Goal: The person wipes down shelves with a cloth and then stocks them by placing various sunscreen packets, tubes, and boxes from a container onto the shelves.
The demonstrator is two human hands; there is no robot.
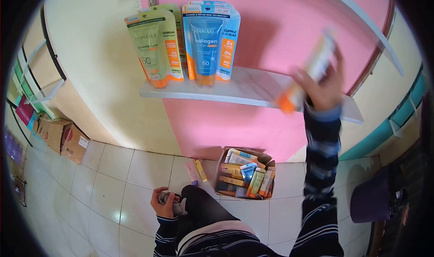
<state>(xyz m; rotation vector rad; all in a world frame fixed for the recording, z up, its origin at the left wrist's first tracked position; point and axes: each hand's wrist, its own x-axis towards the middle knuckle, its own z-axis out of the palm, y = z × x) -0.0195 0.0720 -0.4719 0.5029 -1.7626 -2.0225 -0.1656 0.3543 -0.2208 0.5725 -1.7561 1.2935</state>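
My right hand [326, 90] is raised in front of the wall shelf's right half, closed around a white tube with an orange end [318, 60]. Motion smears its label, and the tube tilts with the orange end low. Down by my knee, my left hand [162, 208] grips a crumpled grey cloth [178, 204]. On the shelf [260, 86], a green sunscreen pack [153, 51] stands upright at the left end, with another green pack partly hidden behind it. Beside them stands a blue sunscreen pack [206, 46].
An open cardboard box [221, 159] of tubes and packs sits on the floor below the shelf. Left of it lie a pink tube [191, 173] and a yellow box [200, 170]. A purple bin [370, 200] stands right; cartons [74, 144] stand left. Another shelf [370, 21] is overhead.
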